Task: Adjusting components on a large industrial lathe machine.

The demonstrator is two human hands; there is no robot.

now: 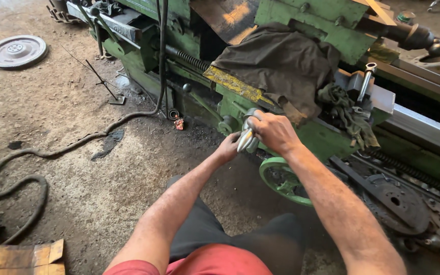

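Red shirt hem and dark trousers fill the bottom edge, and two bare forearms reach forward from them. Right hand (pixel 275 131) is closed over a pale grey, rounded metal part (pixel 247 138) with a yellow streak, held in front of the green lathe body (pixel 327 137). Left hand (pixel 228 147) comes up from below with its fingers curled against the same part, though the view is too blurred to tell how firmly it grips.

Just below the hands sits a green spoked handwheel (pixel 281 179) on the machine's front. Above them a dark brown cloth (pixel 281 63) is draped over the lathe, beside a yellow painted strip (pixel 235 84). To the right, a crumpled grey-green rag (pixel 350 114) lies near a silver wrench (pixel 365 81) standing on the carriage.

Dark metal discs and plates (pixel 398 201) lie on the ground at right. On the dirt floor at left, a thick black hose (pixel 52 150) snakes away, and a round grey metal flywheel (pixel 16 51) lies flat, well apart.
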